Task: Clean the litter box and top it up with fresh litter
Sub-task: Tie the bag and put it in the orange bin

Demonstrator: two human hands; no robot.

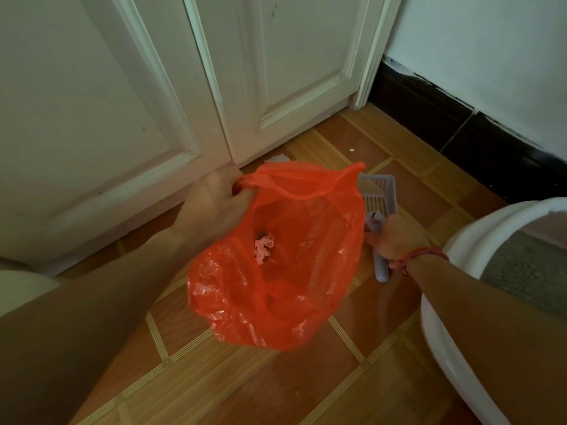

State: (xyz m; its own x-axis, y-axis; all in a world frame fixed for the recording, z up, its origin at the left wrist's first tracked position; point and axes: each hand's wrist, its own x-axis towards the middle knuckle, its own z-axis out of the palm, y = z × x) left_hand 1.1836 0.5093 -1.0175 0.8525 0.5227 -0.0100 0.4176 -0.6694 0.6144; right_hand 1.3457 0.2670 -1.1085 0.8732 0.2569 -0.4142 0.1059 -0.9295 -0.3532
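Judging by the layout, we are mid-scoop. The white rounded plastic litter box (469,240), with grey litter (527,271) in it, sits just right of our right forearm. Our left hand (214,204) curls round the rim of the thin orange plastic bag (306,302) and holds its mouth open. Just right of the bag, our right hand (395,237) wraps the handle of the lilac slotted plastic scoop (379,191), whose head looks empty beyond the fingers. Next we would need to swing the scoop rightward into the litter and sift.
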